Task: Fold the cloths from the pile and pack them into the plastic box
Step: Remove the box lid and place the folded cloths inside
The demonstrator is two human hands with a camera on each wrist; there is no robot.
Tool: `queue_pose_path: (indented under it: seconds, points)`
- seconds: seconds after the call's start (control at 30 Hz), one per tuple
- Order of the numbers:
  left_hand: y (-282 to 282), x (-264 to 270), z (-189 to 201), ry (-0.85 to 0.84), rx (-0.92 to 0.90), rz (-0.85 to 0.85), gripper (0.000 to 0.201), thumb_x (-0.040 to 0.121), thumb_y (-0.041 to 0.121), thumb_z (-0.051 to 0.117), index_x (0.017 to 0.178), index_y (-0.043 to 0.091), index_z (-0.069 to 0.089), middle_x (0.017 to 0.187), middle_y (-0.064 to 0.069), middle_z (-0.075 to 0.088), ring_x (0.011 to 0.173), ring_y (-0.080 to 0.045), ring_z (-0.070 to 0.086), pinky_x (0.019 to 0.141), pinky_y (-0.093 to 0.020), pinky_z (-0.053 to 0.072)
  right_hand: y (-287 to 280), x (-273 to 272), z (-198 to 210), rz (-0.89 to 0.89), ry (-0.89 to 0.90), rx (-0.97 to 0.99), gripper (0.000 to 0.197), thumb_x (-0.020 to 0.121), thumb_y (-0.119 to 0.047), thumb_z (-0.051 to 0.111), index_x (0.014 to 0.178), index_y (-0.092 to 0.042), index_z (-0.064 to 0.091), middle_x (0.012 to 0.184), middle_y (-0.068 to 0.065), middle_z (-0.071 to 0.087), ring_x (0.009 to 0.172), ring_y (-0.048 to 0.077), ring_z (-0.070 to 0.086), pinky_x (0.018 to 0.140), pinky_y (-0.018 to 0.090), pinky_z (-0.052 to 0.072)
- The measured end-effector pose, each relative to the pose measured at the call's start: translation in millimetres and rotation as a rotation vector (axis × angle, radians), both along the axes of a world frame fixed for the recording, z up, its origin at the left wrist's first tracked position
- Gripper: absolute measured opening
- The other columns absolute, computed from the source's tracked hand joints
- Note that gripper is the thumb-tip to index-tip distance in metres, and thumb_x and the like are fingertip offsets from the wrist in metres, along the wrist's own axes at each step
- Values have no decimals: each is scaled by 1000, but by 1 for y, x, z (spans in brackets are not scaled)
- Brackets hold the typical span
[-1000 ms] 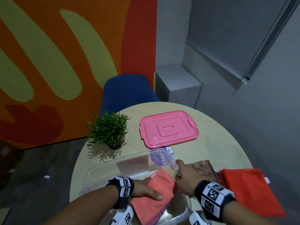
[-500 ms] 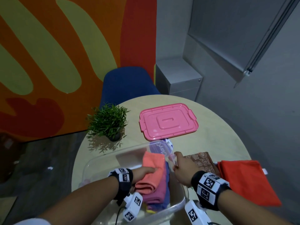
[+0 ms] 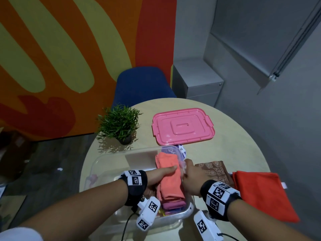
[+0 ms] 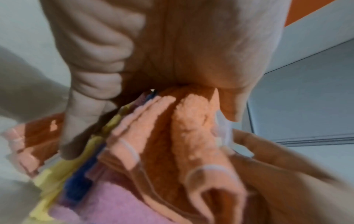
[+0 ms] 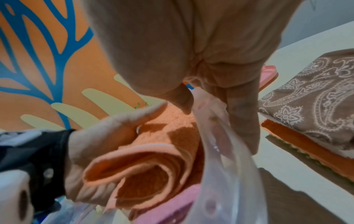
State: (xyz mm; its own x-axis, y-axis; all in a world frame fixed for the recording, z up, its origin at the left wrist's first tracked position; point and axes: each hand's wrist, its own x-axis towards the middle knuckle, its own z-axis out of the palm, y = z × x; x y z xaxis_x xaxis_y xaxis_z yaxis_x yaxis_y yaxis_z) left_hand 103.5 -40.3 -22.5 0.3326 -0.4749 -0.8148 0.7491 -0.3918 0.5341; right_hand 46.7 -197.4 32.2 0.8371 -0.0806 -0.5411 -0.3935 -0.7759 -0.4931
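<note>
Both hands (image 3: 160, 178) (image 3: 192, 177) low, fingers (image 5: 242, 115) curled.

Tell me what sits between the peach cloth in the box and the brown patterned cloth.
The plastic box's clear right wall, gripped by the right hand, separates peach cloth from brown patterned cloth; right wrist view shows it best.

Round pale wood-look tabletop (image 3: 225, 136) carries everything. Far side: small green potted plant in dark pot (image 3: 119, 125) at left, flat pink rectangular plastic lid (image 3: 182, 127) to its right, apart from it. Near side: clear plastic box (image 3: 111, 164) w/ folded cloths inside, its far corner just short of the lid. Right of the box: pile w/ brown paisley-print cloth (image 3: 213, 169) on top; orange-red cloth (image 3: 260, 193) spreads out from under it toward the near right edge, w/ more layers showing beneath in right wrist view
</note>
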Motion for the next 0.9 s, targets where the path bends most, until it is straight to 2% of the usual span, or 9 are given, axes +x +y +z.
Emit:
queue_pose_path:
  seconds: [0.13,0.27,0.33,0.43,0.5,0.63,0.73,0.8,0.9]
  points:
    - [0,0,13,-24,63,0,68,85,72,50,116,12,60,88,-7,71,79,-23,69,73,-31,58,-1,0,0,16,1,-15,43,98,-22,48,135,-10,30,97,6,58,82,21,54,68,30,43]
    - [31,13,3,-172,265,35,110,65,100,22,126,15,56,114,-21,63,89,-35,68,80,-38,57,-2,0,-4,12,-24,-4,41,100,-34,45,132,-13,32,96,6,61,83,23,61,71,33,49]
    - [37,15,-3,-210,339,65,114,71,95,12,137,11,49,116,-24,60,88,-33,66,79,-37,54,-2,0,-5,13,-27,-3,40,100,-36,45,131,-14,32,97,6,62,84,23,62,72,34,50]
    - [11,3,2,-168,94,157,68,93,70,33,90,12,69,82,-12,65,65,-18,62,60,-22,49,-2,0,-5,25,-25,13,41,99,-31,46,132,-13,31,93,3,58,81,21,58,72,32,46]
    - [-11,0,1,-174,14,187,48,99,58,39,94,18,65,91,-5,65,74,-13,63,67,-24,51,-3,0,-5,29,-23,0,43,97,-27,46,134,-12,29,94,4,57,82,21,56,73,33,45]
    - [-6,1,1,-216,104,274,72,96,67,20,97,10,65,69,-5,69,63,-15,66,62,-23,51,-6,0,-8,28,-18,5,41,98,-26,46,133,-13,29,97,4,60,82,21,59,73,34,48]
    - [20,7,-13,-234,379,187,100,87,78,-1,130,6,55,103,-20,67,89,-32,65,80,-35,51,-3,0,-12,18,-28,22,37,99,-28,45,130,-14,30,89,1,58,78,20,59,71,34,49]
    - [25,8,-31,-226,342,221,104,80,84,2,111,8,64,85,-16,66,73,-27,63,69,-30,47,-1,0,-14,19,-18,38,40,97,-26,47,131,-16,29,96,5,62,82,21,61,74,37,52]
    - [13,5,-36,-225,212,219,77,85,80,23,75,14,61,59,-4,61,55,-16,57,62,-25,44,0,1,-18,25,-8,46,47,94,-24,49,135,-16,26,106,9,63,90,23,63,81,41,54]
